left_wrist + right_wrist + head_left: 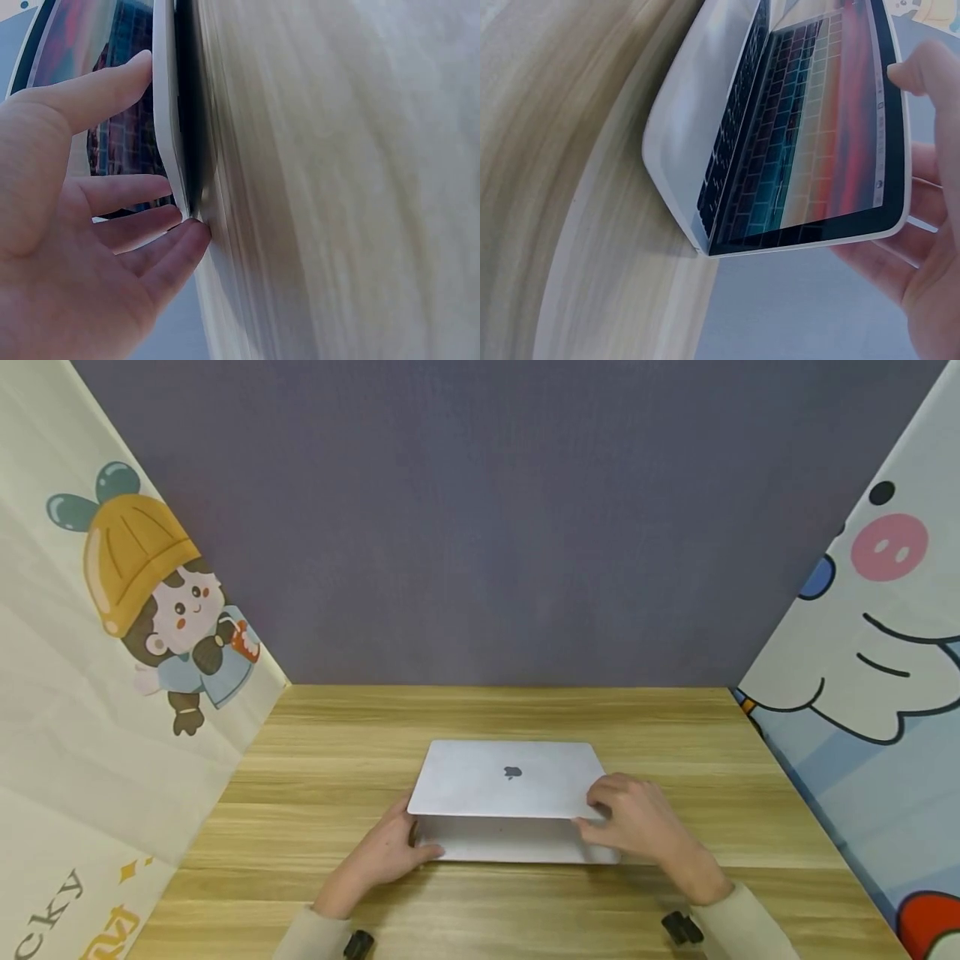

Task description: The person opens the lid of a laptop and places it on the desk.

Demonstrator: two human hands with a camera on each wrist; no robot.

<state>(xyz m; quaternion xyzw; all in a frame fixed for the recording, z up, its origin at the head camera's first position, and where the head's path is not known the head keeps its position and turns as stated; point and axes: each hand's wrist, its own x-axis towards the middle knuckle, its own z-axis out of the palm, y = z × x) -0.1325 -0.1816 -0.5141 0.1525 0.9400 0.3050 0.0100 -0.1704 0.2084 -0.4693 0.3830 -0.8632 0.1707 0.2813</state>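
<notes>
A silver laptop [506,779], with a dark apple-shaped logo on its lid, sits on the wooden table partly unfolded. Along its left side, my left hand [386,850] holds the base, thumb over the front corner and fingers at the side edge. The left wrist view shows those fingertips [196,234] touching the base's edge close to the tabletop. At the lid's near right corner my right hand [641,820] grips the rim, thumb on the screen side and fingers behind the lid. A lit, colourful screen [810,142] and the black keyboard [731,127] show in the right wrist view.
The wooden table [315,760] reaches back to a dark grey panel [510,527]. Cartoon-printed panels stand at the left [60,693] and right [847,677]. A small black device [681,928] is by the right sleeve, another [358,945] by the left.
</notes>
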